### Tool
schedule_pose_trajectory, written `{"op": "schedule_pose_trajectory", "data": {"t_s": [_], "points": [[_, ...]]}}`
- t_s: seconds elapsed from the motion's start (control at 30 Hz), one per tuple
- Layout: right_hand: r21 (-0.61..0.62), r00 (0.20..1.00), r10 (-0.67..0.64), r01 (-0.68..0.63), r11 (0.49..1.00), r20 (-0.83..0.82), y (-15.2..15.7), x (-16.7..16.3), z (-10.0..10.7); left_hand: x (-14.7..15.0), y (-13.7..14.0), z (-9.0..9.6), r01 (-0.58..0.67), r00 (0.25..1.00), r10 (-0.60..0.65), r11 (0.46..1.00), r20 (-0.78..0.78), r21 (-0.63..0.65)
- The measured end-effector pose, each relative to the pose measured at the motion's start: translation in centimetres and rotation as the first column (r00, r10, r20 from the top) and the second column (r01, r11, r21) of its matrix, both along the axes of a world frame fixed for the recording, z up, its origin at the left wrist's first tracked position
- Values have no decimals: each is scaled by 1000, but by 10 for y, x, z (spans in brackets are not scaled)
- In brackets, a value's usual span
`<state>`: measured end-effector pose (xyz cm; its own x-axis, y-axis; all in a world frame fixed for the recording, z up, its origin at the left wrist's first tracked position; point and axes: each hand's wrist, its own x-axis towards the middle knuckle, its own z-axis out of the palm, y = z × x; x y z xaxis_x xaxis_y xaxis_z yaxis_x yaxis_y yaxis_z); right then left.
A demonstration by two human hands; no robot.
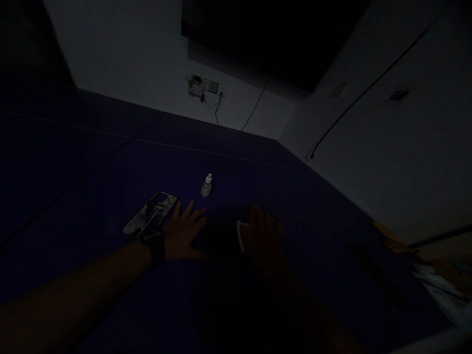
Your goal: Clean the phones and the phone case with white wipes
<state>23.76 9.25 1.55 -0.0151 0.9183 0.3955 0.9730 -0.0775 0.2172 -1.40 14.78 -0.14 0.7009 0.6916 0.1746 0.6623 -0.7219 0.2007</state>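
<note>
My left hand (184, 231), a dark watch (157, 248) on its wrist, lies flat on the dark blue surface (177, 167) with fingers spread and holds nothing. Close beside its fingertips is a patterned phone case (152, 214) with a camera cutout. A small dropper bottle (206, 188) with a white top stands upright just beyond that hand. In deep shadow, my right hand (264, 238) is closed over a folded white cloth or tissue (241, 236); only the cloth's left edge shows. Which material it is, I cannot tell.
A large dark screen (258, 39) hangs on the wall above wall sockets (206, 86) with cables. A long dark object (376, 275) lies at the right. Blurred bags or wrappers (442, 290) sit past the right edge. The room is very dim.
</note>
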Motion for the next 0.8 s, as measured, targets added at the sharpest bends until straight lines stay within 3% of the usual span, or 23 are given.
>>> {"op": "schedule_pose_trajectory", "data": {"t_s": [0.1,0.3,0.4,0.5,0.7,0.8], "points": [[-13,999,49,-50,999,-15,2,-18,1,-1,1,-2,16,1000,-16,1000,8,2],[-33,975,201,-205,978,-96,5,-86,4,0,6,-4,24,1000,-24,999,-5,-26],[-22,960,263,-266,964,-92,5,-97,3,0,6,-4,26,1000,-26,999,8,-29],[-16,967,238,-240,971,-89,3,-80,3,-1,5,-2,34,999,-34,999,3,-34],[-10,999,35,-36,999,-32,-1,-5,2,0,3,4,25,1000,-25,999,-10,-45],[-33,999,-29,28,999,-40,-1,10,3,0,2,6,19,1000,-20,998,-23,-67]]}}
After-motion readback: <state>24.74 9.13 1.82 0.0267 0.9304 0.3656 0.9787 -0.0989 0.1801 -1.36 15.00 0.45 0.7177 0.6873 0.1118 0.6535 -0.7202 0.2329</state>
